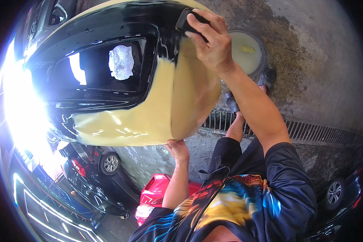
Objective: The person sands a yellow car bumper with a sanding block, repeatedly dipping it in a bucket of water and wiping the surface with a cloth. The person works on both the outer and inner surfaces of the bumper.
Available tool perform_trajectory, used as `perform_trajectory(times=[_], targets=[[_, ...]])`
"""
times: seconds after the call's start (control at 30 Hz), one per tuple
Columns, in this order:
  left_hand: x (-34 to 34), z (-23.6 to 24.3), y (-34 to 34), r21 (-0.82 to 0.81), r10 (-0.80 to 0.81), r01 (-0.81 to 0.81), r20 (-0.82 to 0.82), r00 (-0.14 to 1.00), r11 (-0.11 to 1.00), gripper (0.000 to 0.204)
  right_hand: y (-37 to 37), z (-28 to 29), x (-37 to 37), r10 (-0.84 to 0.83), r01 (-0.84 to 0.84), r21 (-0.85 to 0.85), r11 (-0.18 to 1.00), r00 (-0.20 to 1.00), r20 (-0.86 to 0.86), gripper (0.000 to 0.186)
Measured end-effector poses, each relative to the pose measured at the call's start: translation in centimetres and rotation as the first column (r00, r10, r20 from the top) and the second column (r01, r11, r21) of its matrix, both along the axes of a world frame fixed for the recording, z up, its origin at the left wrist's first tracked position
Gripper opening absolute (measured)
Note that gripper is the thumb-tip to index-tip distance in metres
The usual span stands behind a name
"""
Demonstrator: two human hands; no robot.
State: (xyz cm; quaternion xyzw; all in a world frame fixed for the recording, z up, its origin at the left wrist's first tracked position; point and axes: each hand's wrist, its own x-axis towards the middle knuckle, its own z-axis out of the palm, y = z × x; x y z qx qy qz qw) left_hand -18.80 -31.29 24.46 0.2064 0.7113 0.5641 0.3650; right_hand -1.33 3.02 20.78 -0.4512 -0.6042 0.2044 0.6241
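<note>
A large, wet-looking car bumper (121, 128), glossy black with broad tan areas, fills the upper left. Its dark recess (101, 86) reflects bright light. My right hand (213, 42) is closed around a dark block (186, 21), like a sanding block, pressed against the bumper's upper right end where black meets tan. At the near edge, my left hand (178, 151) grips the bumper's rim from below; part of its fingers are hidden by the panel.
Beyond my right forearm, a round bucket (263, 56) holds cloudy water and a yellow piece (248, 49), perhaps a sponge. A drain grate (306, 131) crosses the wet concrete floor. A red painted car part (156, 187) lies near my left arm, with a dark car (97, 177) farther left.
</note>
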Motion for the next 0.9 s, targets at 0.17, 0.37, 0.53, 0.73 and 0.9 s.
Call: perform_trajectory(times=[0.17,0.37,0.53,0.73,0.9], targets=[[0.1,-0.2,-0.1,0.005,0.034,-0.034,0.004,0.999,0.999,0.108,-1.7,0.0,-0.4,0.088,-0.087,0.074,0.994,0.996,-0.013,0.051],[-0.2,-0.7,-0.4,0.024,0.026,-0.026,0.007,1.000,0.999,0.106,-0.6,1.1,-0.2,0.032,-0.029,-0.072,0.997,0.999,0.035,0.052],[-0.5,-0.8,-0.6,0.009,0.054,-0.055,0.049,0.997,0.998,0.105,-2.5,1.2,0.9,0.290,-0.282,0.194,0.940,0.957,-0.010,0.050],[-0.6,-0.7,-0.7,0.023,-0.011,0.010,0.034,0.999,1.000,0.109,-1.2,-0.8,0.4,0.013,-0.014,-0.010,1.000,0.995,-0.094,0.050],[-0.8,-0.7,-0.8,-0.007,-0.020,0.020,0.008,1.000,1.000,0.110,-2.2,-0.4,-0.6,0.117,-0.109,0.097,0.989,0.989,-0.085,0.048]])
